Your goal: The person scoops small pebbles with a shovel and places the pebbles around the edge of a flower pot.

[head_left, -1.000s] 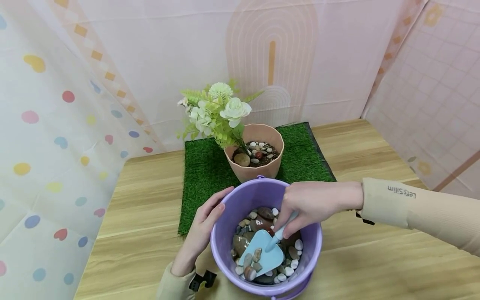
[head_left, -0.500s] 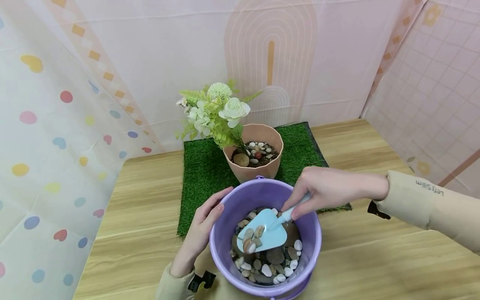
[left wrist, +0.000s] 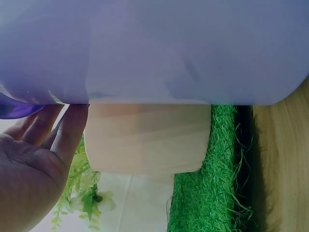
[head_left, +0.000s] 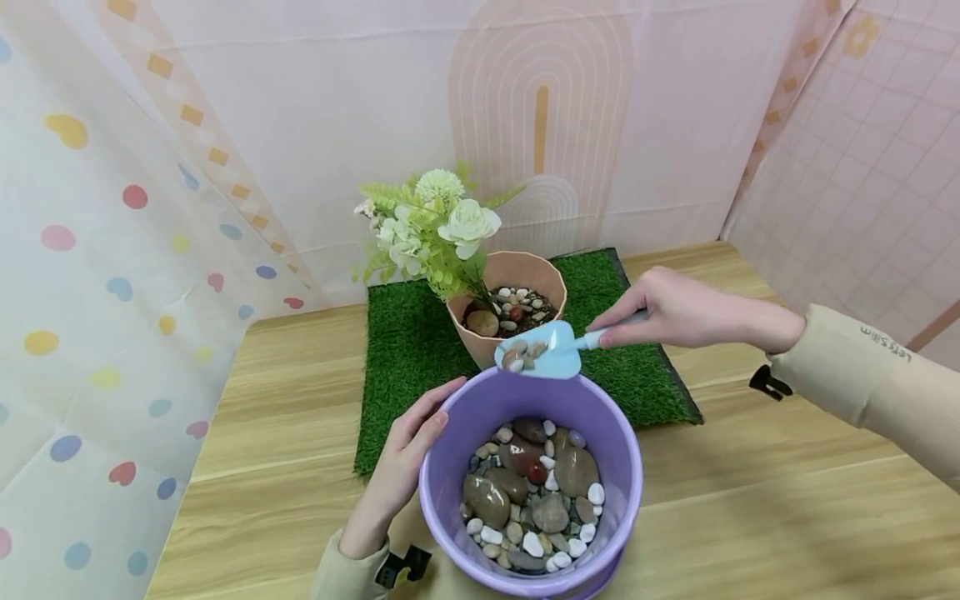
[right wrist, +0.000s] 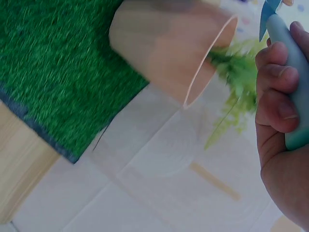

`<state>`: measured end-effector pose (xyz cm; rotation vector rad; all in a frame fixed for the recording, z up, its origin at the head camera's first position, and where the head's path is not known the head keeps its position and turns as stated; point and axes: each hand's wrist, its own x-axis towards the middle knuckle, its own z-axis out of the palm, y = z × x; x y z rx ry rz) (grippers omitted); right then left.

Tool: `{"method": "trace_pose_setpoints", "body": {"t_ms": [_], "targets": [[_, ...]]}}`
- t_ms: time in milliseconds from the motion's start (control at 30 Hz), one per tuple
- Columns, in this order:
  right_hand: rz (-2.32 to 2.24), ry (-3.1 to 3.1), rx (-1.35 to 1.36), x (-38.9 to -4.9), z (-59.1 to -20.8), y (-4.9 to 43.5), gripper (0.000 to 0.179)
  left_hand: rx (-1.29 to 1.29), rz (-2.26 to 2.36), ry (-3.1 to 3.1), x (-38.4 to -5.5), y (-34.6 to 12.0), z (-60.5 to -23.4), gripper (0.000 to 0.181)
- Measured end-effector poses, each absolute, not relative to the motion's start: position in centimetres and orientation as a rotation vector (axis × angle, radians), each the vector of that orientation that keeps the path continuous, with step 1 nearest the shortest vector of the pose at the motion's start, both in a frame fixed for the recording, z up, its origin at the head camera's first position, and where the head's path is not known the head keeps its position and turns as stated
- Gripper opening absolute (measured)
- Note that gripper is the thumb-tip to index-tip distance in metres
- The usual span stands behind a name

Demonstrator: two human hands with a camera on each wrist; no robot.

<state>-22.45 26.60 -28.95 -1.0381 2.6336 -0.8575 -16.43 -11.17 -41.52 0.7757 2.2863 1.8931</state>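
My right hand (head_left: 678, 310) grips the handle of a light blue hand trowel (head_left: 561, 354). Several wet pebbles (head_left: 519, 354) lie on its blade, which is above the far rim of a purple bucket (head_left: 633, 467) and overlaps the front of a peach flowerpot (head_left: 480, 343). In the right wrist view, curled fingers wrap the pale handle (right wrist: 295, 82). My left hand (head_left: 411, 442) rests against the bucket's left side at the rim; its extended fingers touch the outer wall in the left wrist view. Inside the bucket are larger brown stones (head_left: 576, 471) and white pebbles (head_left: 532, 544).
Behind the bucket, the flowerpot stands on a green artificial turf mat (head_left: 397, 358), holding soil, pebbles and white flowers (head_left: 468, 223) with leaves. Below is a wood-grain table (head_left: 285, 417). Patterned cloth (head_left: 337, 125) hangs along the back and sides.
My right hand has lifted the trowel with its pebbles out of the bucket, up and away toward the flowerpot, uncovering the stones below. My left hand has stayed at the rim.
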Motion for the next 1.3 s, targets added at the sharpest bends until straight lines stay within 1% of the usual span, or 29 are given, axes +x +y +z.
{"method": "trace_pose_setpoints", "body": {"t_ms": [133,433,767,867,1033,1233,1300], "targets": [[-0.824,2.716,-0.964,-24.1,-29.1,27.0,0.024,0.761,1.887,2.285,-16.2,-11.3,-41.5,0.045],[-0.78,2.744,-0.899,-27.9,-29.0,27.4,0.022,0.76,1.893,2.274,-16.2,-11.3,-41.6,0.045],[-0.666,2.756,-0.806,-29.9,-27.8,28.2,0.026,0.778,1.903,2.258,-16.2,-11.2,-41.5,0.044],[-0.556,2.819,-0.866,-30.2,-27.3,28.1,0.024,0.776,1.901,2.261,-16.2,-11.2,-41.6,0.045],[-0.285,2.929,-1.043,-30.4,-26.6,27.5,0.018,0.764,1.898,2.266,-16.3,-11.2,-41.6,0.045],[0.0,3.011,-1.261,-30.2,-25.4,26.3,0.007,0.767,1.89,2.282,-16.4,-11.3,-41.6,0.045],[0.096,3.025,-1.334,-30.1,-25.0,25.9,0.009,0.766,1.89,2.284,-16.4,-11.3,-41.6,0.045]]}}
